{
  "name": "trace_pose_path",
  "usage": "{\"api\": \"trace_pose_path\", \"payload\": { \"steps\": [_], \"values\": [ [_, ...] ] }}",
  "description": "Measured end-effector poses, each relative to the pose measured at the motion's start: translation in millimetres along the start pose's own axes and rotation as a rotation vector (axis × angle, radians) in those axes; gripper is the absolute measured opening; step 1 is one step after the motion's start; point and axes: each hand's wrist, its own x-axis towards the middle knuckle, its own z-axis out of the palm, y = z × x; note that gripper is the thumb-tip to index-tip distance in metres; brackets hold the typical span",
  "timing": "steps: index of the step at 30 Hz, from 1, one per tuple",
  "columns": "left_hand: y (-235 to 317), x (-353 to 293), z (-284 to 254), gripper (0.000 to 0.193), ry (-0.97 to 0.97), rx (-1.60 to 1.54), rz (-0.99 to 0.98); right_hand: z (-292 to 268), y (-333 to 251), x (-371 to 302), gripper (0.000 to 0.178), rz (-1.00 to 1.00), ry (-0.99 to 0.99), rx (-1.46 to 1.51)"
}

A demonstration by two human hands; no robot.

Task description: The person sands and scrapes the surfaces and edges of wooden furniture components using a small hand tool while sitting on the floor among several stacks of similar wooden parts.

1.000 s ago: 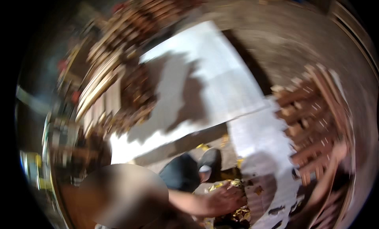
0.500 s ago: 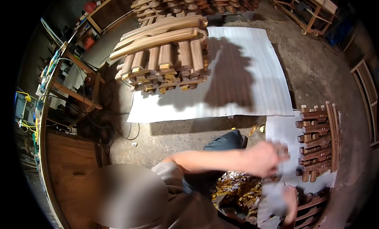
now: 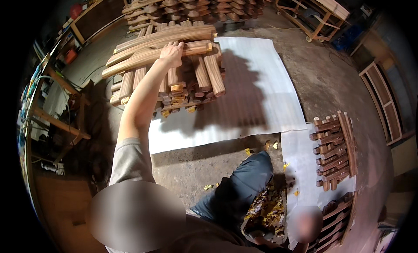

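My left arm is stretched forward over a stack of striped brown wooden pieces [image 3: 202,74]. My left hand [image 3: 172,54] is closed over the nearer long wooden bar [image 3: 135,64] on top, its fingers curled across the far side. Yellow bits show on several of the stack's ends. At the lower right, a blurred patch covers most of my right hand [image 3: 307,224], so its fingers are hidden. Close to it lie dark slatted wooden pieces [image 3: 335,224]. Beyond them, a row of shaped brown wooden pieces [image 3: 333,150] rests on a white sheet [image 3: 296,166].
A larger white sheet [image 3: 278,96] lies under the stack. My bent knee [image 3: 250,174] is beside a heap of yellow and brown scraps [image 3: 267,205]. A wooden bench [image 3: 65,126] stands left, a wheeled cart [image 3: 305,17] far right. More wooden parts [image 3: 196,6] are piled behind.
My left hand has swung from the lower right to the top of the stack and closed on a bar. The view has shifted.
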Motion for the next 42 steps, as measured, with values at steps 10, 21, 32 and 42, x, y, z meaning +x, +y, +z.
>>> {"api": "trace_pose_path", "payload": {
  "steps": [10, 21, 32, 42],
  "values": [
    [70, -43, -57, 0.056, 0.297, -0.218, 0.288, -37, -76, -35, 0.029, 0.164, 0.117, 0.120],
    [291, -245, -223, 0.055, -0.082, -0.632, 0.870, -149, -297, 40, 0.033, -0.236, 0.652, 1.140],
    [463, -236, -205, 0.081, -0.760, -0.701, 1.539, -148, -213, 10, 0.032, -0.363, 1.092, 0.552],
    [507, -242, -118, 0.065, -0.933, -0.693, 1.485, -99, -201, 7, 0.017, -0.031, 0.862, 0.798]
  ]
}}
